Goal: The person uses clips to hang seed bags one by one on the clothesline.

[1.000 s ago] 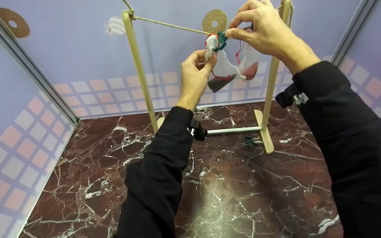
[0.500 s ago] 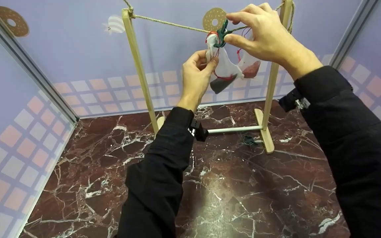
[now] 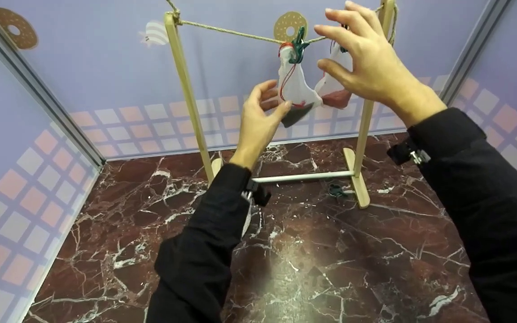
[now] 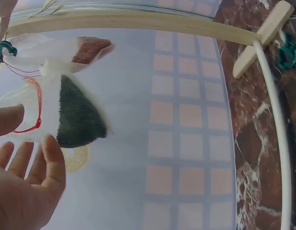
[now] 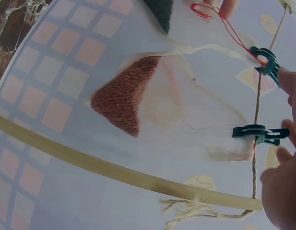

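A wooden rack (image 3: 187, 92) bears a strung rope (image 3: 231, 32). The right hand (image 3: 370, 58), fingers spread, is empty; the left hand (image 3: 259, 122), fingers parted, is at a dark-bottomed white bag (image 3: 299, 89), though contact is hard to judge. That bag and a red-bottomed bag (image 3: 334, 96) hang from the rope by green clips (image 5: 249, 131).

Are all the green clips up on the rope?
No, one green clip lies on the marble surface beside the stand's wooden foot.
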### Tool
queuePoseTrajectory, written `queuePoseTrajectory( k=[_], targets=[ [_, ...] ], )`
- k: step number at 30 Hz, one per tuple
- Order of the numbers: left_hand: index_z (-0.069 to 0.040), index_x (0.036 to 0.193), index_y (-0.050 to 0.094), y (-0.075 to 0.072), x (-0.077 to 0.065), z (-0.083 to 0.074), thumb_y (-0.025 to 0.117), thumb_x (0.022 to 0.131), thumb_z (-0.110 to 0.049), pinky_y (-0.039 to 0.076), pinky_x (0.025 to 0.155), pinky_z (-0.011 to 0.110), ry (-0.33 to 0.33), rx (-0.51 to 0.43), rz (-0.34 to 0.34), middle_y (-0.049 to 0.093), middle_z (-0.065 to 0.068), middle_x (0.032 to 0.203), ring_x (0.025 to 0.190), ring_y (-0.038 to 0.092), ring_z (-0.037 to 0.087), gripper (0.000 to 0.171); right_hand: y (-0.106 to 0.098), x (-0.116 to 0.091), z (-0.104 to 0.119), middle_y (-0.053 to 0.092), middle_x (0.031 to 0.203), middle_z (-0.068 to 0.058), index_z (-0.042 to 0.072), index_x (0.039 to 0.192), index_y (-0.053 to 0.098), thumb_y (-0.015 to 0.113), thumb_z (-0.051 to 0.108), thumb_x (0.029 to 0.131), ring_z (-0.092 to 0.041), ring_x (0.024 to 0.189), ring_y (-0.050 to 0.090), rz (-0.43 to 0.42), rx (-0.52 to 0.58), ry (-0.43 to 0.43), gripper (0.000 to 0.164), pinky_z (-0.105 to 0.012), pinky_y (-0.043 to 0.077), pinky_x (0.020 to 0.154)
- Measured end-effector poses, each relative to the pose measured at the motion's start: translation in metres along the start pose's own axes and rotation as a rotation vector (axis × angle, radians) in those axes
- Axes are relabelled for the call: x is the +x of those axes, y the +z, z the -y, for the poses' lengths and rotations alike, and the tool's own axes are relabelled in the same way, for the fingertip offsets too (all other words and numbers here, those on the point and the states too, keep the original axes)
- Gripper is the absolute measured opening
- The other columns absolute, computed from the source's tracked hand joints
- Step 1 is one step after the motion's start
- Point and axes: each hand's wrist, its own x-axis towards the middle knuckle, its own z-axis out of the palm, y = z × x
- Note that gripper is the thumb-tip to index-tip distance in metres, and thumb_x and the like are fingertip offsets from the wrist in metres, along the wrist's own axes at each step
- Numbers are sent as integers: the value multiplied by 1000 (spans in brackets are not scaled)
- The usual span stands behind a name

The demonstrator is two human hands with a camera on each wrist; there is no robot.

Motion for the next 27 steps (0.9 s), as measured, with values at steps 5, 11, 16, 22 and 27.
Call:
queuePoseTrajectory(
  k=[5,11,16,22,27],
  targets=[
    [-16,138,44,-11,-18,8,73,85,-26,46,95,34,-29,214,94,49,4,137,119,51,20,61,7,-13,4,42,143,-13,8,130,57,71,25,86,-31,139,21,-126,-41,-46,49,-41,13,115],
    [-13,140,41,-22,-39,14,70,86,-32,35,106,35,128,474,181,42,4,144,128,41,14,64,25,-40,12,47,139,-13,6,124,59,78,20,78,-32,138,26,-274,23,-94,52,-50,6,114],
    [-10,141,39,-30,-64,30,69,85,-32,18,113,41,238,645,255,29,11,151,138,27,16,67,45,-77,13,49,136,-14,3,119,59,77,20,74,-34,135,30,-254,117,-53,51,-55,8,113],
    [-12,147,32,-37,-90,53,71,83,-40,19,110,54,303,788,259,20,17,153,140,22,29,79,65,-131,28,42,141,-17,2,130,52,74,38,78,-34,135,29,-154,256,152,68,-48,16,113],
    [-15,152,18,-37,-99,64,70,84,-41,13,110,56,333,799,218,9,22,155,142,12,33,90,72,-168,39,40,145,-10,10,141,43,79,33,77,-28,133,34,-86,300,364,77,-46,25,111]
  ],
)
